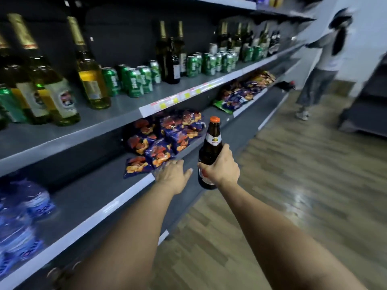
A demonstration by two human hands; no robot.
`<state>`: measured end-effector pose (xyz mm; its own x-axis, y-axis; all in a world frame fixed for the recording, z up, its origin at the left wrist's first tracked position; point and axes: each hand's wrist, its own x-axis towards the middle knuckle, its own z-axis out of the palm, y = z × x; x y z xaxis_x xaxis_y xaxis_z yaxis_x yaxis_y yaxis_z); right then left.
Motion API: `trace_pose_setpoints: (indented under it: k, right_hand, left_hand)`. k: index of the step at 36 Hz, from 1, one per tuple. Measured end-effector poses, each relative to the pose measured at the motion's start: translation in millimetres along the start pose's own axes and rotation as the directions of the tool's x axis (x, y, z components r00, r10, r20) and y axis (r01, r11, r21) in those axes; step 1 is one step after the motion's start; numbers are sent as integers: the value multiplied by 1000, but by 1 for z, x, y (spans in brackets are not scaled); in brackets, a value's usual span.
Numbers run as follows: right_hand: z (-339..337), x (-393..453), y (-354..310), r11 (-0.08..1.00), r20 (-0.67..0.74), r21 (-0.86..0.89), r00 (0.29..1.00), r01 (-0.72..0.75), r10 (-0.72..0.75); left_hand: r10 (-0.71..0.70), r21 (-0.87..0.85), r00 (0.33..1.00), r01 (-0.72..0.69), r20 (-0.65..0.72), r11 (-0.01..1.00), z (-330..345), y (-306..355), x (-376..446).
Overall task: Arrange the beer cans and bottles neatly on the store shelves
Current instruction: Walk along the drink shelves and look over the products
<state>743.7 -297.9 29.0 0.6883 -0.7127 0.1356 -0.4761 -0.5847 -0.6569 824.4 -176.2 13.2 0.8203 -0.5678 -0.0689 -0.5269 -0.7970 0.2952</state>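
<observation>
Gripping brown bottle (210,152) upright, right hand (223,167); left hand (172,176) spread.

brown bottle (210,152): glossy dark glass, orange metal cap, paper label. above it, grey shelf (117,114): smooth matt painted metal, carrying shiny green metal cans (136,81) and clear glossy glass bottles (92,80) with foil necks. left of it, snack bags (159,141): crinkled glossy plastic. below it, floor (293,185): wood-look planks, polished.
</observation>
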Motion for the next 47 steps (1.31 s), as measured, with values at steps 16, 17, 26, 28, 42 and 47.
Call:
trace_pose_setpoints:
  k: [16, 17, 26, 28, 42, 47]
  right_hand:
    - [-20, 153, 72, 977, -146, -127, 977, -171, 152]
    - [-21, 165, 72, 973, -154, -130, 973, -191, 171]
    - [-30, 251, 92, 953, -217, -132, 946, -273, 241]
    - [-33, 267, 102, 952, -212, -132, 946, -277, 246]
    - [-62, 415, 199, 948, -183, -98, 942, -303, 282]
    - [-95, 486, 235, 956, -171, -88, 950, -280, 263]
  left_hand:
    - [281, 117, 952, -294, 119, 949, 19, 88, 184]
    - [291, 125, 949, -305, 119, 944, 16, 91, 197]
    - [364, 156, 920, -384, 144, 910, 14, 127, 305]
    - [376, 161, 910, -403, 176, 901, 21, 139, 321]
    - [428, 205, 876, -471, 220, 858, 76, 263, 456]
    - [417, 242, 880, -466, 227, 851, 81, 328, 513]
